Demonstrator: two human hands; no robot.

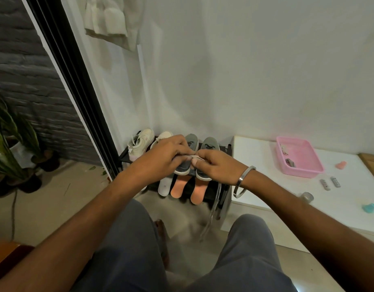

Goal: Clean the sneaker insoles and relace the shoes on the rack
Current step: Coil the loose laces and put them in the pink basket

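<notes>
Head camera looks down past a seated person's knees at a low black shoe rack (137, 159) against a white wall. Both hands meet above a pair of grey sneakers (192, 152) on the rack's top shelf. The left hand (165, 157) and right hand (213, 165) each pinch a grey shoelace (211, 211), whose loose length hangs down past the rack's right end. This looks like the relacing step; the next move likely calls for feeding the lace tip through an eyelet, though the hands hide the eyelets. Two orange insoles (188, 190) and one white insole (165, 186) lean against the rack's lower front edge. White sneakers (139, 144) sit at the top shelf's left end. To the right, a white counter (255, 165) carries a pink basket (298, 159) near its back edge.
</notes>
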